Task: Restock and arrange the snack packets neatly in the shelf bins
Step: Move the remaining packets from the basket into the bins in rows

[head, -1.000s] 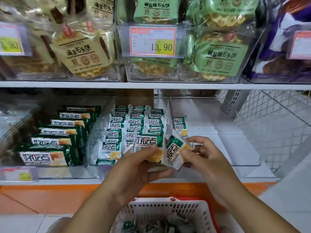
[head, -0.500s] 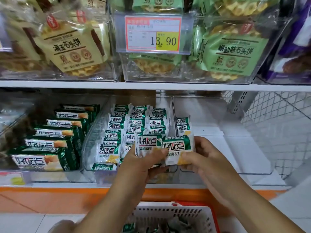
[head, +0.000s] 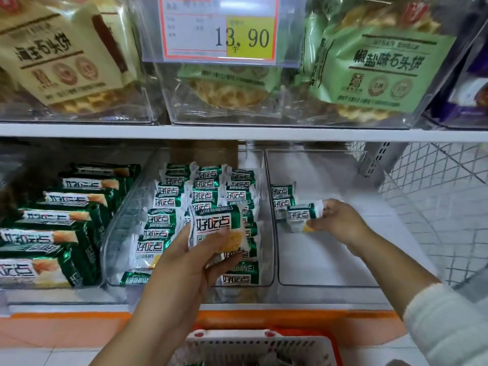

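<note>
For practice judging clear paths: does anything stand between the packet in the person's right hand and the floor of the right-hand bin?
Nothing visible does. The right hand holds the packet inside the bin, near two standing packets, with bare floor beneath it.

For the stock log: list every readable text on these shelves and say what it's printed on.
"13.90": price tag, upper shelf; its small print is blurred.
"好吃点": snack packet held in the left hand, second packet pinched by the right hand, binned packets.
"椒盐味石头饼": green bag, same shelf.
"石头饼": cream bag; the two characters before it are unclear.
</note>
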